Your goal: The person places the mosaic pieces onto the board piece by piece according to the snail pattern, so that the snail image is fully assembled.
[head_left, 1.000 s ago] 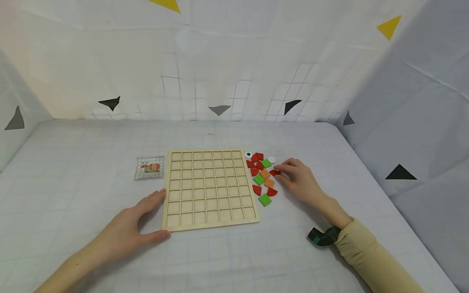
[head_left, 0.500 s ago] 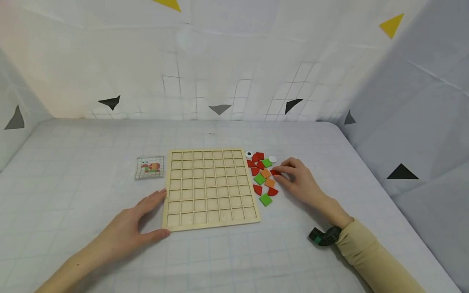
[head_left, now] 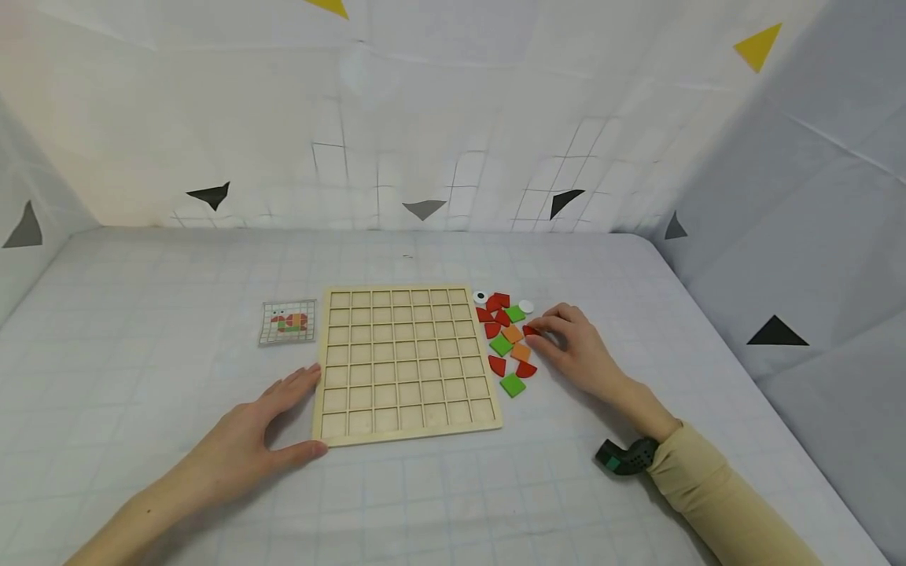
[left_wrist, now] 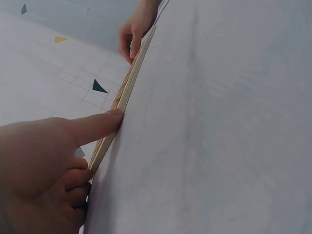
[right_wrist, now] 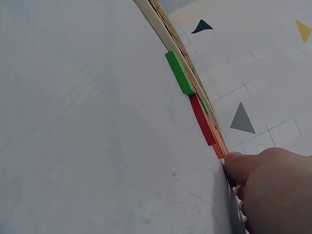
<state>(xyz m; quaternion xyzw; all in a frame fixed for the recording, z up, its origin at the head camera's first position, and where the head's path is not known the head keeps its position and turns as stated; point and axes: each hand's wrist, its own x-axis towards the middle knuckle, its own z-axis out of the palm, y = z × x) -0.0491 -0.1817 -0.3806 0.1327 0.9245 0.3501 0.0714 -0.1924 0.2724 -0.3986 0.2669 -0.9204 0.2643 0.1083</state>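
A wooden grid board (head_left: pixel 406 436) lies flat on the table, its squares bare. My left hand (head_left: pixel 237 444) is spread along its left side, fingertips at the left edge and thumb at the near left corner. In the left wrist view that thumb (left_wrist: pixel 95 127) rests against the board's edge. On the right, my right hand (head_left: pixel 583 354) pinches a red quarter-circle tile (head_left: pixel 529 332) between thumb and fingers, low over the table. Around it lie green square tiles (head_left: pixel 513 385), orange square tiles (head_left: pixel 521 352), more red tiles (head_left: pixel 498 365) and a white disc (head_left: pixel 526 306).
A small picture card (head_left: pixel 286 322) with a gridded, coloured figure lies left of the board. An eye disc (head_left: pixel 480 297) sits by the board's far right corner. White cloth walls stand behind and to the right of the table (head_left: pixel 453 503).
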